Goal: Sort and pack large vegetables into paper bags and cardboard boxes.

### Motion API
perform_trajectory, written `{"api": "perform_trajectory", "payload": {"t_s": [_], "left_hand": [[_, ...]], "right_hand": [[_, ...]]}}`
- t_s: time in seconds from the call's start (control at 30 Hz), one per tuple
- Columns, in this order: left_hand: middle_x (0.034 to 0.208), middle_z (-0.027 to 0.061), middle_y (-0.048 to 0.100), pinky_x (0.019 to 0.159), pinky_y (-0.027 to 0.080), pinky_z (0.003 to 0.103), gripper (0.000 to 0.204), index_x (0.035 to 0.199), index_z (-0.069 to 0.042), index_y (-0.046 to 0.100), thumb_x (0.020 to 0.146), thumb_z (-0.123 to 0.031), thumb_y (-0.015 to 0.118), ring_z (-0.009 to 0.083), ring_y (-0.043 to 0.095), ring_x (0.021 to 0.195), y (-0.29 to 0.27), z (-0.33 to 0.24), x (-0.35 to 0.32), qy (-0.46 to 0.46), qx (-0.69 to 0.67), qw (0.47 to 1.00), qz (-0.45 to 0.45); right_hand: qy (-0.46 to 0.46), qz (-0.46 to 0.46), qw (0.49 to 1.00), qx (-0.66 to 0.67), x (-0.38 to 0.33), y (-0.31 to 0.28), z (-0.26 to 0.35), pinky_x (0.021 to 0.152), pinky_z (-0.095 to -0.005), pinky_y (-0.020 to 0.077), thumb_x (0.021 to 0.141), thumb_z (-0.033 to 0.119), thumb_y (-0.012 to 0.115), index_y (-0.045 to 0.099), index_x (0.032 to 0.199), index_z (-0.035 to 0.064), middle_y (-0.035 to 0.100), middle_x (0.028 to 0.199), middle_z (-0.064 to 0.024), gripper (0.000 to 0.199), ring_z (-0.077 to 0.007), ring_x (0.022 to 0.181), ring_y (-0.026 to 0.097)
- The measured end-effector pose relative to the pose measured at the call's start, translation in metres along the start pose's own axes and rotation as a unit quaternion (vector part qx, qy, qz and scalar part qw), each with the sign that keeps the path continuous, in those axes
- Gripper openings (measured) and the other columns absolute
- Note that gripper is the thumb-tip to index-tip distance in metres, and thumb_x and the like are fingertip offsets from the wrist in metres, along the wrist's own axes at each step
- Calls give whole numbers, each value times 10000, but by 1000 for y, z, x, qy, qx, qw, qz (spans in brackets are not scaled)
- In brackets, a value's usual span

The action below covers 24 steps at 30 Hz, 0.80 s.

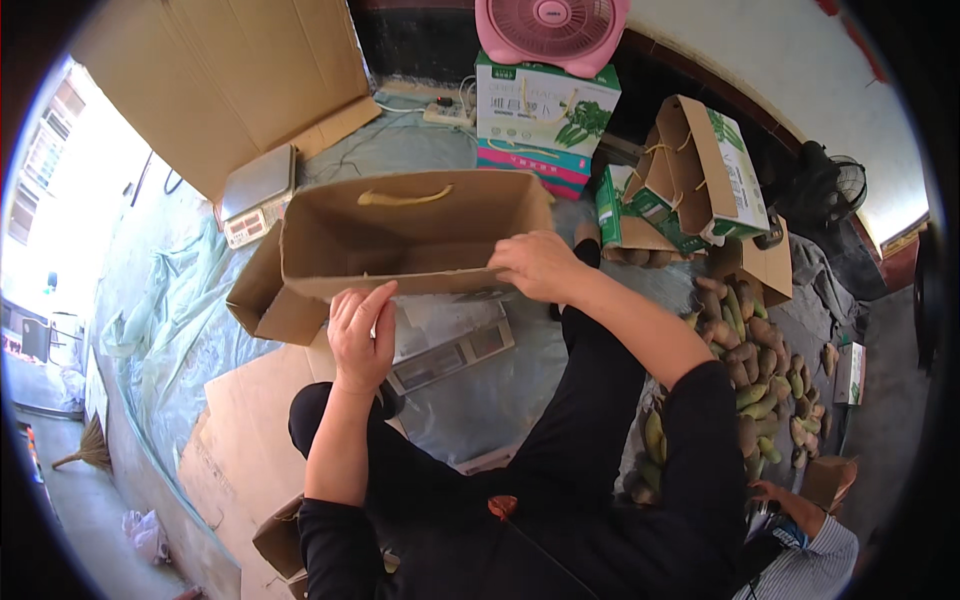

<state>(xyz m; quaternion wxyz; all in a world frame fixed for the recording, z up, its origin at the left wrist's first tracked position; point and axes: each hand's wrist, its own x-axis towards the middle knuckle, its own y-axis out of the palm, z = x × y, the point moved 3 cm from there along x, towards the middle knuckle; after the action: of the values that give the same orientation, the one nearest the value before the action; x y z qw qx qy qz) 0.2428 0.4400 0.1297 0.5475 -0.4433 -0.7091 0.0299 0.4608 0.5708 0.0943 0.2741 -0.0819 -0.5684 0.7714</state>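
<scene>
An empty-looking cardboard box (410, 235) stands open-topped in front of me, a yellow rope handle (405, 196) on its far wall. With bent fingers my right hand (540, 265) grips the near rim close to its right corner. My left hand (362, 335) is at the near rim left of the middle, fingers together against the cardboard; the far side of its grip is partly hidden. Below the box, between my legs, sits a grey flat device with a display panel (450, 358), like a weighing scale. Another cardboard box (265, 290) lies behind the held one at left.
Long green-brown tubers or vegetables (755, 370) lie piled at right, with printed boxes (700, 170) beyond. A pink fan (552, 25) tops stacked boxes (540, 115). A co-worker's striped sleeve (820, 560) shows lower right. Flat cardboard (260, 420) and plastic sheeting (190, 330) cover the floor.
</scene>
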Motion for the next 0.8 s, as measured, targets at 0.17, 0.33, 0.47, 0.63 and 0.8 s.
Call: {"api": "perform_trajectory", "payload": {"t_s": [0.17, 0.33, 0.47, 0.63, 0.8], "left_hand": [[768, 92, 588, 748, 440, 354, 253, 1001, -40, 624, 750, -15, 632, 261, 573, 756, 10, 8, -3, -81, -5, 994, 77], [919, 105, 608, 802, 447, 362, 280, 1039, -43, 624, 765, -95, 643, 277, 573, 890, 26, 19, -12, -164, 4, 963, 215], [966, 132, 606, 803, 458, 359, 331, 1080, -28, 606, 756, -78, 650, 287, 578, 927, 36, 25, -20, -164, 7, 947, 275], [1010, 128, 600, 817, 461, 347, 338, 1121, -40, 590, 785, -59, 615, 265, 590, 946, 40, 29, -27, -164, 6, 941, 297], [1004, 119, 600, 810, 464, 343, 329, 1134, -43, 586, 806, -55, 602, 247, 598, 936, 48, 24, -31, -167, 6, 935, 313]], "right_hand": [[-5, 77, 997, -22, 9, 53, -24, 781, -383, 419, 779, 186, 616, 658, 873, 148, 608, 839, -24, 109, -216, 912, 585], [41, 94, 994, -47, 3, 74, -31, 804, -405, 461, 779, 233, 611, 668, 913, 160, 630, 906, -32, 163, -248, 956, 573], [84, -17, 992, 93, -5, 32, -32, 823, -404, 448, 797, 255, 576, 653, 964, 108, 619, 937, -79, 236, -279, 963, 543], [169, -259, 944, 117, -69, -30, -60, 749, -373, 466, 804, 189, 605, 656, 936, 72, 636, 891, -95, 183, -287, 856, 577], [367, -412, 810, 196, -188, -5, -93, 679, -329, 483, 821, 135, 582, 665, 895, 64, 659, 863, -101, 132, -258, 782, 626]]}}
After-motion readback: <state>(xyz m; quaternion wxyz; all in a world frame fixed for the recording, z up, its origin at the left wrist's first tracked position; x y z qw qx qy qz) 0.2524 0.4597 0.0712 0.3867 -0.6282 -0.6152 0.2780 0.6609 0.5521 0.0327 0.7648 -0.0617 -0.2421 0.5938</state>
